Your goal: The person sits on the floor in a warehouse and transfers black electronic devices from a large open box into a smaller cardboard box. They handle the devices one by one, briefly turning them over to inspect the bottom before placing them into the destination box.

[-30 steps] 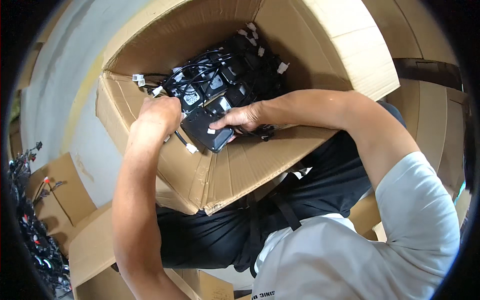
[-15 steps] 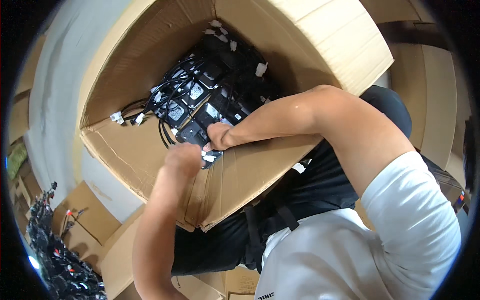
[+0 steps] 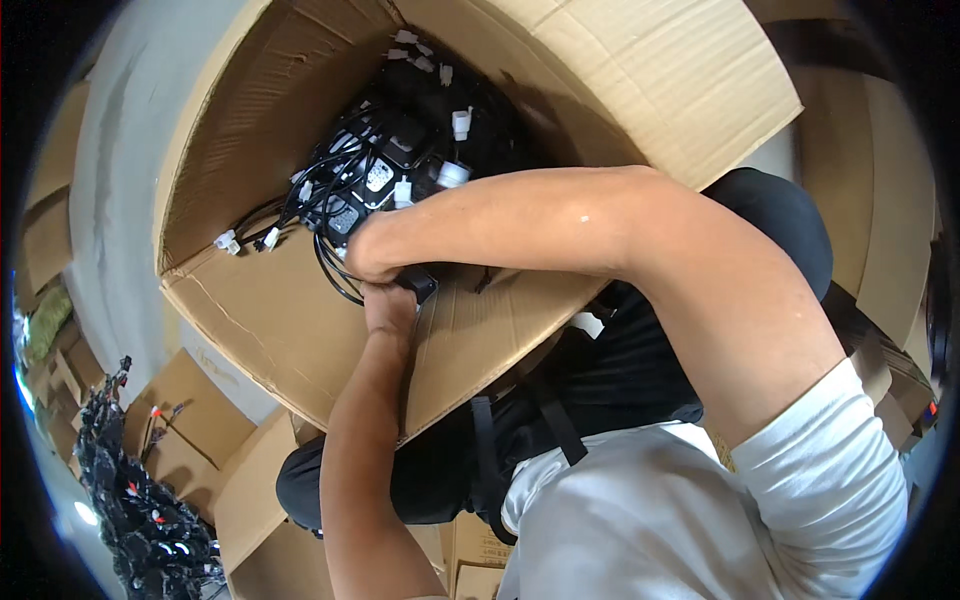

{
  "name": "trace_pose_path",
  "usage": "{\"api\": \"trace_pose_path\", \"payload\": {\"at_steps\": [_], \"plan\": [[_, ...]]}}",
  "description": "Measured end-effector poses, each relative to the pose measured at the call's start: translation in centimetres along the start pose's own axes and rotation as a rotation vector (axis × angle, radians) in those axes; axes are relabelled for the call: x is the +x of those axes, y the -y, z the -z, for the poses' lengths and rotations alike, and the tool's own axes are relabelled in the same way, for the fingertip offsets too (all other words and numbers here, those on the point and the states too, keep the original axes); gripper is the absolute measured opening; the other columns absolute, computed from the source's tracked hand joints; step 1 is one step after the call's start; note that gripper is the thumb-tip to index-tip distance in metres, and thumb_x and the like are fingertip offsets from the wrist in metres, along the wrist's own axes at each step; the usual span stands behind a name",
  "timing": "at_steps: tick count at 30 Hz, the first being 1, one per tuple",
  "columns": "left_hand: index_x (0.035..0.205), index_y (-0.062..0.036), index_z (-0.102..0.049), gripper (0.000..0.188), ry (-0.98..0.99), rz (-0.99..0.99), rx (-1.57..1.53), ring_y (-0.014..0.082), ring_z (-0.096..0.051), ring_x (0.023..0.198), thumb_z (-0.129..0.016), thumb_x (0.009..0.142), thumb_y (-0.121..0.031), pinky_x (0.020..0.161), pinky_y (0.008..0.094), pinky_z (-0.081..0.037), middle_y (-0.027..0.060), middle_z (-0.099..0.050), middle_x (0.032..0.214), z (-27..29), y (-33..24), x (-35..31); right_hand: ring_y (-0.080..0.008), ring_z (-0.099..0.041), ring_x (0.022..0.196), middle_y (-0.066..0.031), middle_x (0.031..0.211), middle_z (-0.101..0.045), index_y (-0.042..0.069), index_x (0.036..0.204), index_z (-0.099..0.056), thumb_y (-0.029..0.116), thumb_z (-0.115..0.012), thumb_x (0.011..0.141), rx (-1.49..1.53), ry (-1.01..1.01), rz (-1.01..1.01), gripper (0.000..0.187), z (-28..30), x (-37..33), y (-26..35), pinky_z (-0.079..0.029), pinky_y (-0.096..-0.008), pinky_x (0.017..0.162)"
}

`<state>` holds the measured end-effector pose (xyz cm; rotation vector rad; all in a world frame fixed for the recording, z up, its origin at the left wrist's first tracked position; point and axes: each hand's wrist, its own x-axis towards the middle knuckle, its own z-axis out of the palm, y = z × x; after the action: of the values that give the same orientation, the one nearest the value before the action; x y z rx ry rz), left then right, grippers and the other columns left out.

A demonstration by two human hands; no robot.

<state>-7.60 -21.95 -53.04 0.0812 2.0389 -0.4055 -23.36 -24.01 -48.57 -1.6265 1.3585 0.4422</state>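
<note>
The person's right hand overlaps the left hand inside a cardboard box; a black device shows just beside them, black cables and white connectors beyond.

From your head, 1 fisheye view looks down, close, at your hands over the cardboard box's near edge.
</note>
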Motion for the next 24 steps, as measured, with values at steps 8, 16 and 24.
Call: {"api": "trace_pose_path", "payload": {"at_steps": [8, 16, 24], "plan": [[0.107, -0.0158, -0.079, 0.027, 0.002, 0.099, -0.008, 0.0259, -0.066, 0.107, -0.061, 0.094, -0.032, 0.085, 0.0489, -0.047, 0.0084, -0.074, 0.114, -0.4, -0.3, -0.2, -0.0279, -0.06, 0.122, -0.0082, 0.124, -0.07, 0.01, 0.112, -0.077, 0.022, -0.065, 0.091, -0.273, -0.604, -0.002, 0.028, 1.3, -5.9, -0.3, -0.044, -0.0395, 0.095], [0.111, -0.0067, -0.071, 0.041, -0.344, -0.168, -0.48, 0.03, -0.063, 0.118, -0.075, 0.086, -0.038, 0.095, 0.0439, -0.05, 0.0145, -0.071, 0.114, 11.8, 6.4, -13.8, -0.0333, -0.068, 0.114, -0.0181, 0.121, -0.071, 0.004, 0.112, -0.074, 0.025, -0.065, 0.09, -0.123, -0.41, 0.253, 0.032, -6.8, -0.8, -3.0, -0.054, -0.0462, 0.093], [0.113, 0.0028, -0.069, 0.028, -1.062, 0.599, -0.985, 0.0331, -0.067, 0.088, -0.075, 0.087, -0.006, 0.08, 0.039, -0.053, 0.0177, -0.069, 0.099, 8.9, 11.0, -28.1, -0.0412, -0.067, 0.101, -0.0239, 0.102, -0.069, 0.0, 0.103, -0.067, 0.014, -0.064, 0.083, 0.225, -1.06, 0.088, 0.025, 7.4, 2.7, -2.5, -0.053, -0.0487, 0.092]]}}
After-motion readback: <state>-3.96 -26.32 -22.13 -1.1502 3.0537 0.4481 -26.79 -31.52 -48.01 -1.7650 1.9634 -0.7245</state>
